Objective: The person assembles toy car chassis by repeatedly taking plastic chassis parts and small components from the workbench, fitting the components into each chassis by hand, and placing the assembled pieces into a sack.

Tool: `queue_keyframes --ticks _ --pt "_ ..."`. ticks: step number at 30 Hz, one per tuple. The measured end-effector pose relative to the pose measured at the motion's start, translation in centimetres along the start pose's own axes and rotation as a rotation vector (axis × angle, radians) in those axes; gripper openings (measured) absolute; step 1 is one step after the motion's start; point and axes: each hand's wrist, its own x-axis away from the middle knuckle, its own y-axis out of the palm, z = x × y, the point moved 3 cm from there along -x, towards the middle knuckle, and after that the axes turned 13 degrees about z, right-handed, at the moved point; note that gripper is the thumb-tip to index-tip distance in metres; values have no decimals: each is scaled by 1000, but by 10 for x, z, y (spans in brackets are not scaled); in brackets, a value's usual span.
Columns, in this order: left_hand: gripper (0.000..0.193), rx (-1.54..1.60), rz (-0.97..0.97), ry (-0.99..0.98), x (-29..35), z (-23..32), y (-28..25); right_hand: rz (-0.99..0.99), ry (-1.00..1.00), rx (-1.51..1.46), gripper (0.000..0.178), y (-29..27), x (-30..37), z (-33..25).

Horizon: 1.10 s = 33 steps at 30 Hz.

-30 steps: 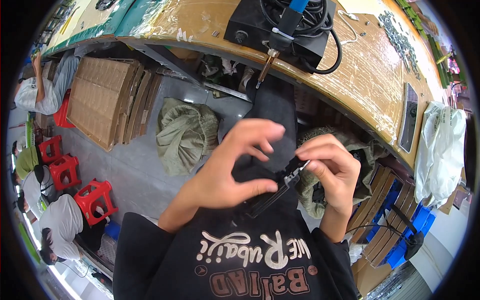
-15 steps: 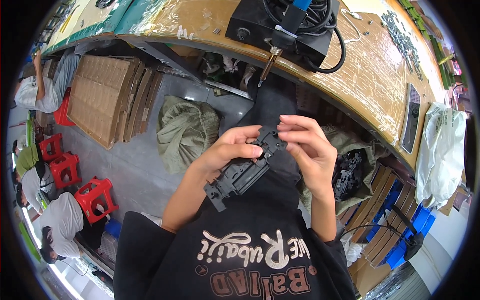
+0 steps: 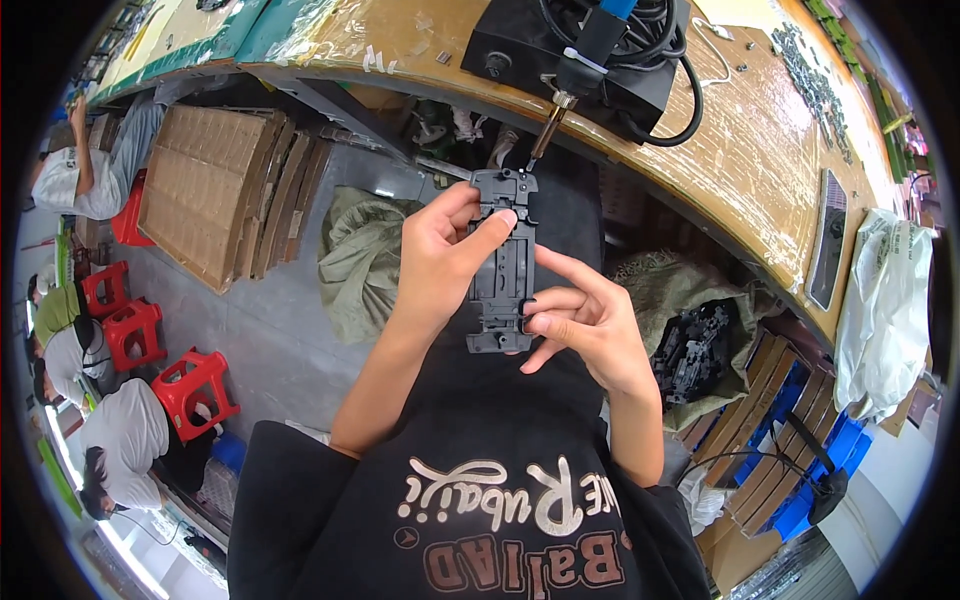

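Workbench [image 3: 740,130] ahead, the left hand [image 3: 438,262] grips a frame [image 3: 514,268] (dark)

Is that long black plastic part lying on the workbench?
No: the left hand holds the black plastic part in front of the workbench, with the right hand at its lower end.

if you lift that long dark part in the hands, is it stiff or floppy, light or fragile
The long dark part is probably stiff: it runs straight beyond the left hand. Its recessed, plastic-looking body suggests it's fairly light. Its uneven, thin-looking edges might chip if pushed hard.
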Motion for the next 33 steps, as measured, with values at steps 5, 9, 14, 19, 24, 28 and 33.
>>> queue_keyframes --ticks 5,9,14,19,24,28,33 --pt "16 11 -15 8 1 5 3 22 -40 -33 55 3 1 0" --pt "17 25 -13 5 0 6 4 19 -44 -68 56 3 2 0" --pt "18 23 -27 2 -1 5 3 14 -22 -93 58 3 3 -1" --pt "18 27 -21 7 0 8 4 -14 -20 -117 64 5 4 -1" --pt "19 34 -33 7 -1 8 4 -9 -35 -124 63 6 4 0" --pt "19 50 -12 3 0 8 5 -9 -41 -134 63 6 4 0" --pt "19 61 -2 -6 -1 7 4 -13 -47 -143 63 6 2 0"
